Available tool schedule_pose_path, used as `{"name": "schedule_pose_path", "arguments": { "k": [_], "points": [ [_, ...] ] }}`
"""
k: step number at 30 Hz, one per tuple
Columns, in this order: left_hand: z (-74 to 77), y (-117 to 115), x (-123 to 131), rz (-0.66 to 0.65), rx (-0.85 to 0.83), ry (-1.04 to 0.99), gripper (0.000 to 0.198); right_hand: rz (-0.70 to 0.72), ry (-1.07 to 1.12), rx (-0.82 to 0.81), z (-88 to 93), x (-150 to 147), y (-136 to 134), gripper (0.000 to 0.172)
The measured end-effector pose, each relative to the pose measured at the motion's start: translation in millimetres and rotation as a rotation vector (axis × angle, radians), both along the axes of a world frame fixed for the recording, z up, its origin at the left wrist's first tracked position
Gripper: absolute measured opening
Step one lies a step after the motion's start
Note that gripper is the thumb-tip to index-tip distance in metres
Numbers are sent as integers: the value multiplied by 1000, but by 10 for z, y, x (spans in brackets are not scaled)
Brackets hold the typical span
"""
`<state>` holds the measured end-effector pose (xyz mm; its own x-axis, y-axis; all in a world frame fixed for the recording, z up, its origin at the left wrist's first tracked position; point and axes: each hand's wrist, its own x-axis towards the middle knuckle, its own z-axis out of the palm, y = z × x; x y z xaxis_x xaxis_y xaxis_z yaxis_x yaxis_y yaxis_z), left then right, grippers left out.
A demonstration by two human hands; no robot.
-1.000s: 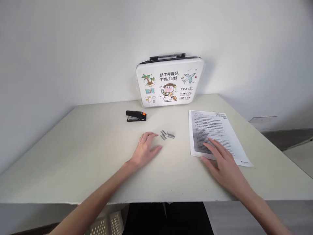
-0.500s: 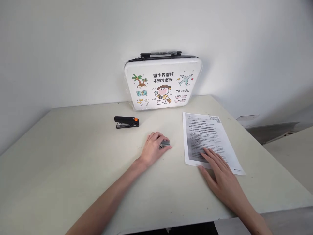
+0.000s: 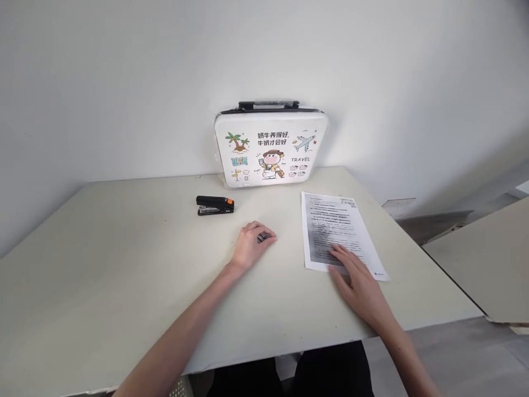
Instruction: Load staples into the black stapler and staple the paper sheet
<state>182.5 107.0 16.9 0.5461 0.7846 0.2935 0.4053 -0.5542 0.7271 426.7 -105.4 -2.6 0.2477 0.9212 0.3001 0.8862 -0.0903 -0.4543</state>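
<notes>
My left hand [image 3: 250, 244] is curled on the tabletop, with its thumb and fingers closed around a small bundle of grey staples [image 3: 262, 237]. Part of the bundle is hidden by the fingers. A black stapler [image 3: 215, 205] with an orange button lies beyond and to the left of that hand, not touched. On the right, my right hand [image 3: 359, 285] rests open with fingers stretched out over the lower part of a printed paper sheet [image 3: 363, 237]. The fingertips lie on its text.
A white case [image 3: 268, 124] with cartoon prints and a black handle stands upright against the wall at the back of the table [image 3: 124, 264]. Another table surface [image 3: 463, 259] adjoins at the right. My legs [image 3: 330, 369] are below the front edge.
My head view has shifted, so everything sits somewhat differently in the picture. The staples show less beyond my left fingers, which are closed further around them. My right hand stays on the paper.
</notes>
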Motion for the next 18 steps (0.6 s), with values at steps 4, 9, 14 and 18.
{"name": "schedule_pose_path", "arguments": {
  "k": [4,9,14,18],
  "points": [
    [-19,-21,-60,41,4,-9,16,-10,55,-11,10,-3,-17,46],
    [-35,-59,-101,69,43,29,21,-2,90,-2,-20,7,-54,43],
    [-40,-53,-99,84,68,54,9,-12,119,14,-46,22,-63,43],
    [-47,-35,-84,107,83,63,10,-16,130,27,-55,26,-55,42]
  ]
}}
